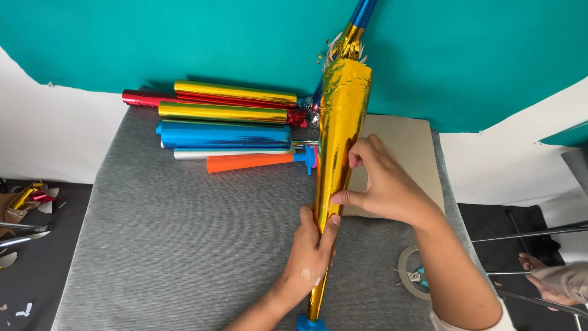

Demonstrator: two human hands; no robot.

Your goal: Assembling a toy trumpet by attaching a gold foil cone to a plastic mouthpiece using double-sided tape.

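Light, slick, crushable gold cone (pixel 339 147) (foil-wrapped), left hand (pixel 312 254) closed round its narrow end, right hand (pixel 383 184) pinching the seam midway.

gold foil cone (pixel 339 122): long, shiny, crinkled; narrow end nearest the viewer with a blue plastic tip (pixel 309 323), wide end pointing away; it lay lengthwise over the grey tabletop (pixel 184 245).

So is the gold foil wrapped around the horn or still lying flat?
Wrapped. The gold foil forms a closed cone around the horn, held by the left hand low down and the right hand at the seam.
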